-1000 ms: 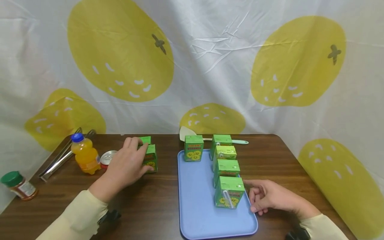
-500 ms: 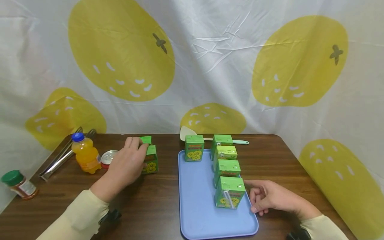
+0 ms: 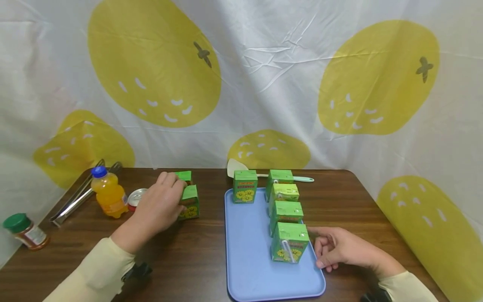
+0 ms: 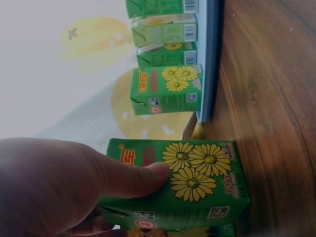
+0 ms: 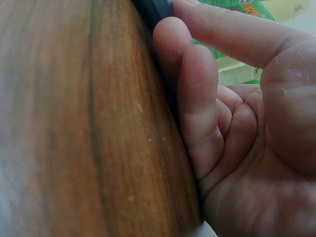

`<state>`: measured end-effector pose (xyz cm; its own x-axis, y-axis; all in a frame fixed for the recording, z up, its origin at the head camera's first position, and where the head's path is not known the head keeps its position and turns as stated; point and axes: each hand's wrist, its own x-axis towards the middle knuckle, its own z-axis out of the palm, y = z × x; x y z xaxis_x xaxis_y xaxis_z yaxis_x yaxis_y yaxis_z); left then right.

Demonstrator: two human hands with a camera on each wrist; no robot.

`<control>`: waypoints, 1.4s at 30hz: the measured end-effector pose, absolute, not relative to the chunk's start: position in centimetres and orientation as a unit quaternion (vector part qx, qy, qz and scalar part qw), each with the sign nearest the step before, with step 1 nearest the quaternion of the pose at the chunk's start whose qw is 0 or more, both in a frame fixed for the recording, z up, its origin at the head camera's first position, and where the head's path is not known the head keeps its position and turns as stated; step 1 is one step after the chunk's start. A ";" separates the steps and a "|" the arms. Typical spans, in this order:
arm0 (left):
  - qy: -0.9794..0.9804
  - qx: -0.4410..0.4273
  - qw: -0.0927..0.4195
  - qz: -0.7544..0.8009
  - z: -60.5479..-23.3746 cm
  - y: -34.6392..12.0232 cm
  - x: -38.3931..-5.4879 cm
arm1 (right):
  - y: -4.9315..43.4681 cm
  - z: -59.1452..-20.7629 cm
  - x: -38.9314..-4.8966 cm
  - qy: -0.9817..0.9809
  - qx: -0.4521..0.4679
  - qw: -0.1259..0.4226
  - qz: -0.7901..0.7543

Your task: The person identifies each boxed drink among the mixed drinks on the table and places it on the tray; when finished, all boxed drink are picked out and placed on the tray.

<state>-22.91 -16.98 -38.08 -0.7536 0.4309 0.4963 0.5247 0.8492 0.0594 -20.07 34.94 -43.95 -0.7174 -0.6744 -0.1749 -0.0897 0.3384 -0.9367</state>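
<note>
My left hand (image 3: 158,205) grips a green drink carton (image 3: 191,203) printed with yellow flowers, left of the blue tray (image 3: 250,268). In the left wrist view the thumb lies across the carton's front, with fingers partly hidden behind it. Another green carton (image 3: 184,175) stands just behind. My right hand (image 3: 341,247) holds the tray's right rim, thumb on the rim and other fingers curled against its side. On the tray, several cartons line the right side, the nearest carton (image 3: 289,243) showing a straw. One carton (image 3: 245,186) stands alone at the far left corner.
Left of my left hand are a red can (image 3: 135,199), an orange drink bottle (image 3: 109,195), metal tongs (image 3: 73,203) and a green-capped spice jar (image 3: 28,235). A spatula (image 3: 303,179) lies behind the tray. A lemon-print curtain (image 3: 264,105) hangs behind the table.
My left thumb has shifted back onto the carton's front face. The carton has come slightly toward me, away from the one behind. The right hand and tray look unchanged.
</note>
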 end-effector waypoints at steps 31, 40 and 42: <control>-0.935 -0.272 0.197 -0.117 -37.4 -17.7 -22.9 | 35.1 -44.1 -20.2 0.767 -0.255 0.280 -0.517; -0.929 -0.278 0.217 -0.116 -37.8 -17.6 -23.0 | 35.0 -44.0 -20.2 0.766 -0.255 0.281 -0.519; -0.926 -0.281 0.225 -0.116 -37.9 -17.5 -23.0 | 35.0 -44.0 -20.1 0.766 -0.254 0.281 -0.519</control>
